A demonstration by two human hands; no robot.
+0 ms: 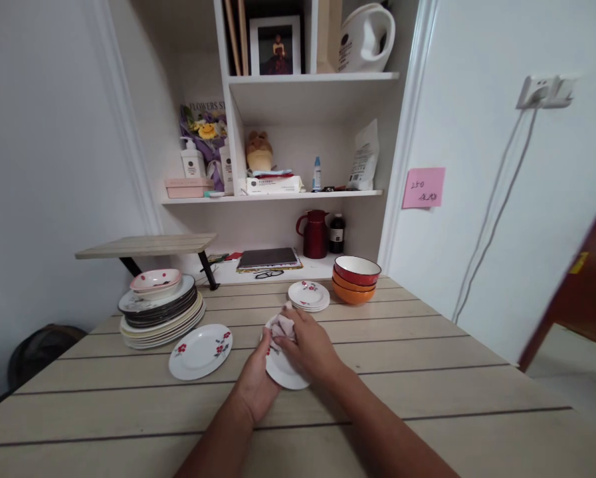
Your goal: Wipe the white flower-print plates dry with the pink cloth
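Over the middle of the table, my left hand [258,380] grips the left edge of a small white plate [288,372] with red flowers, thumb on top. My right hand [311,342] presses a bunched pale pink cloth [283,328] onto the plate's upper face. The cloth and fingers cover part of the pattern. To the left lies another white plate with red flowers [200,353], flat on the wood. Just beyond my right hand stands a short stack of small flowered plates [309,295].
A tall plate stack [163,325] with pink-spotted bowls [155,282] on top stands at the left, by a small raised shelf [148,245]. Red and orange bowls [355,282] are stacked back right. Behind are a closed laptop [268,257], glasses [269,273] and a red jug [315,236].
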